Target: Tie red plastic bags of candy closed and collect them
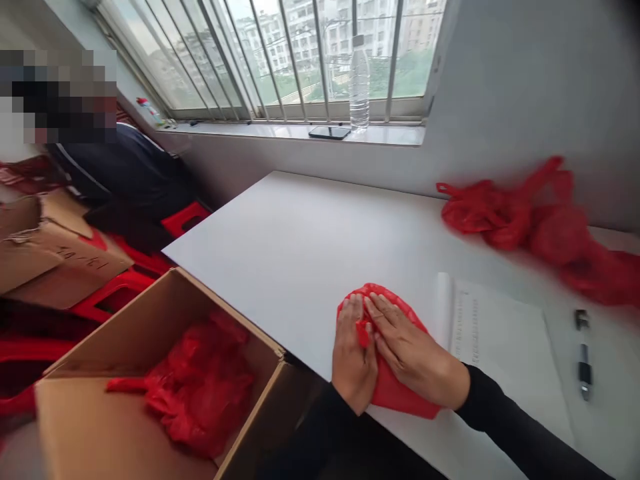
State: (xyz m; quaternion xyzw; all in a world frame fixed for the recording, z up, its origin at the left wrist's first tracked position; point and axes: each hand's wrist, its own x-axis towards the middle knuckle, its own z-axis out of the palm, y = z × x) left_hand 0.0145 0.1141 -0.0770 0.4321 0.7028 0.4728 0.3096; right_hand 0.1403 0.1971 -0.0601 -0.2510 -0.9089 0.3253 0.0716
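A red plastic bag (pixel 400 393) lies bunched near the front edge of the white table, and what is inside it is hidden. My left hand (pixel 353 360) rests flat on the bag's left side, fingers stretched forward. From the right, my right hand (pixel 410 347) lies across the top of the same bag with its fingers extended. The fingertips of both hands almost meet, and a small twist of red plastic sticks up between them. Beside my right forearm is an open notebook (pixel 505 347) with writing on its page.
At the left, an open cardboard box (pixel 125 347) holds red plastic bags (pixel 205 387). More red bags (pixel 540 227) are heaped by the wall. A pen (pixel 583 357) lies right of the notebook. A bottle (pixel 359 87) and a phone (pixel 330 133) occupy the windowsill. Another person (pixel 130 173) sits at the left.
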